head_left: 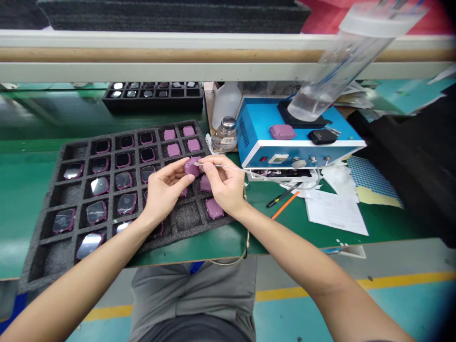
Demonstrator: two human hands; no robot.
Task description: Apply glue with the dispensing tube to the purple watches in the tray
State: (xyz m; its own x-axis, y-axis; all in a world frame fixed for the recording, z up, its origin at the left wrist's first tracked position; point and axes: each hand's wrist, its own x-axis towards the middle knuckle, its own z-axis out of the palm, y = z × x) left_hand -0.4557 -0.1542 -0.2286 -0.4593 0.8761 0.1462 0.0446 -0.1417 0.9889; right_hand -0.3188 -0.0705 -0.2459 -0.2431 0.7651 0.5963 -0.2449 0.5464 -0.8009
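Note:
My left hand (164, 189) pinches a small purple watch case (192, 167) above a black foam tray (53, 216). My right hand (224, 183) is closed on a thin pen-like tool (208, 165) whose tip touches the case. A clear tube (281, 176) runs from the tool toward the blue control box (295, 130). The tray's cells hold several purple cases, some face up with glossy screens, some face down.
A second black tray (155, 95) sits at the back. A glass dispenser bottle (225, 135) and white plastic bottle (227, 100) stand beside the box. Papers (335, 211), a black pen (281, 196) and an orange stick (285, 205) lie right. A clear cylinder (342, 61) hangs overhead.

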